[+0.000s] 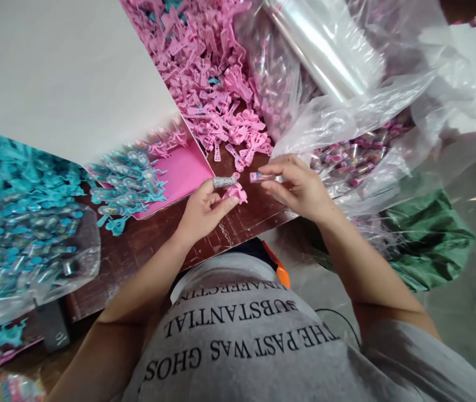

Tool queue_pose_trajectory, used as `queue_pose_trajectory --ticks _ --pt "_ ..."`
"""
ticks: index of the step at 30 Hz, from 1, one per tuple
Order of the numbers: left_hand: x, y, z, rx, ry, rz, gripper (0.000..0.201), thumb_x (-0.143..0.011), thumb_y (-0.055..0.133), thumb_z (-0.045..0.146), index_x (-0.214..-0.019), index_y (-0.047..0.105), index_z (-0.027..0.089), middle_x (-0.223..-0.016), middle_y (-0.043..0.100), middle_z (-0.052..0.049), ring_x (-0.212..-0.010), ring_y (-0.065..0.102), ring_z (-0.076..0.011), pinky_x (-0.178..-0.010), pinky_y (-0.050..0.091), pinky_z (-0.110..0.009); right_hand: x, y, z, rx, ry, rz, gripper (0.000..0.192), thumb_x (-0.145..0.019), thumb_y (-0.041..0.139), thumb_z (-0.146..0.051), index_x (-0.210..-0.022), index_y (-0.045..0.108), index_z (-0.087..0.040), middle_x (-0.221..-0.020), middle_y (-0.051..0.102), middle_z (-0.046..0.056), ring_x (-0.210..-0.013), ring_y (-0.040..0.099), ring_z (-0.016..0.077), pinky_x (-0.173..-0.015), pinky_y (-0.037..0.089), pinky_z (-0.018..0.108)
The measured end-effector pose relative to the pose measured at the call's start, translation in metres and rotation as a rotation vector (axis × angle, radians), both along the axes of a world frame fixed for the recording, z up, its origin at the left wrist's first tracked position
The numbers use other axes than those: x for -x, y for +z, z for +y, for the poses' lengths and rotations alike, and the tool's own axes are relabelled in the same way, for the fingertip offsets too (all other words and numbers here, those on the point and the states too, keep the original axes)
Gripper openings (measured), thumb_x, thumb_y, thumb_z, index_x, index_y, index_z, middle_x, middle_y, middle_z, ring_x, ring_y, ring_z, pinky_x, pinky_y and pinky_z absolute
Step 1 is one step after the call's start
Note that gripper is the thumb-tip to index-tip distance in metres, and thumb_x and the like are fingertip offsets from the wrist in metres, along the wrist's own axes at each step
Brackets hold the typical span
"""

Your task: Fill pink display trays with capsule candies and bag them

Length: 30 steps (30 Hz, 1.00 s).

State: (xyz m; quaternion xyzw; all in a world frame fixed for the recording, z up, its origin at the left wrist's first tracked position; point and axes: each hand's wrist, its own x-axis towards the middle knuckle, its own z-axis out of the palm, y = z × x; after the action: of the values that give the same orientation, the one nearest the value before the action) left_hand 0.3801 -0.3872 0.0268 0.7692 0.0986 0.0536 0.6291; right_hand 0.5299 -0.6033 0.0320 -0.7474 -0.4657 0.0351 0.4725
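Bright, even light – strong glare on the plastic roll (325, 47) and the white board (62, 72); shadows soft, edges bent by wide-angle distortion, the blue heap (15, 218) slightly blurred

We see matt pink plastic in the small pink piece (236, 194) and the pink parts heap (216, 78), and a rough, glittery wrap on the covered fingertip (224, 181). The table (145, 240) looks like worn dark wood, scuffed pale in places. The clear bag (388, 106) is glossy, crinkled plastic film.
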Motion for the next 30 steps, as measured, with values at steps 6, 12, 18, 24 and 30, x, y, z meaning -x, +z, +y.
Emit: queue_pose_trajectory --ticks 6,12,18,24,30 --pt "0.011 0.001 0.002 0.112 -0.041 -0.011 0.043 -0.093 0.081 0.054 -0.125 0.073 0.026 -0.131 0.079 -0.007 -0.120 0.074 -0.0224 -0.109 0.058 -0.038 0.008 0.008 0.010 0.040 0.153 -0.020 0.025 -0.108 0.063 -0.033 -0.132 0.070 -0.029 -0.121 0.080 0.007 -0.109 0.077 0.0220 -0.096 0.065 0.039" --pt "0.016 0.015 0.007 -0.164 -0.097 0.001 0.029 -0.105 0.067 0.050 -0.110 0.081 0.024 -0.097 0.080 -0.001 -0.088 0.073 -0.0176 -0.083 0.058 -0.031 0.017 0.026 0.006 0.072 0.253 -0.059 0.026 -0.109 0.063 -0.033 -0.133 0.072 -0.035 -0.123 0.081 0.002 -0.112 0.078 0.0207 -0.099 0.065 0.038" --pt "0.019 0.023 0.011 -0.434 -0.167 -0.079 0.037 -0.110 0.059 0.049 -0.092 0.080 0.024 -0.088 0.077 -0.003 -0.078 0.071 -0.0170 -0.075 0.056 -0.031 0.027 0.029 0.008 0.118 0.256 -0.125 0.030 -0.107 0.064 -0.028 -0.136 0.071 -0.035 -0.127 0.080 0.004 -0.112 0.078 0.0215 -0.099 0.067 0.039" --pt "0.025 0.014 0.007 -0.743 -0.174 -0.120 0.037 -0.112 0.052 0.044 -0.100 0.082 0.025 -0.109 0.082 -0.006 -0.092 0.076 -0.0203 -0.077 0.058 -0.031 0.037 0.017 0.012 0.191 0.228 0.091 0.032 -0.112 0.055 -0.047 -0.116 0.074 -0.022 -0.095 0.080 0.005 -0.081 0.075 0.0167 -0.076 0.060 0.031" --pt "0.022 0.009 0.010 -0.640 -0.212 -0.088 0.032 -0.109 0.056 0.043 -0.107 0.083 0.026 -0.112 0.083 -0.007 -0.096 0.077 -0.0220 -0.081 0.060 -0.032 0.037 0.023 -0.002 0.329 0.141 0.535 0.061 -0.110 0.044 -0.070 -0.099 0.076 -0.019 -0.064 0.066 -0.002 -0.052 0.060 0.0116 -0.056 0.050 0.027"
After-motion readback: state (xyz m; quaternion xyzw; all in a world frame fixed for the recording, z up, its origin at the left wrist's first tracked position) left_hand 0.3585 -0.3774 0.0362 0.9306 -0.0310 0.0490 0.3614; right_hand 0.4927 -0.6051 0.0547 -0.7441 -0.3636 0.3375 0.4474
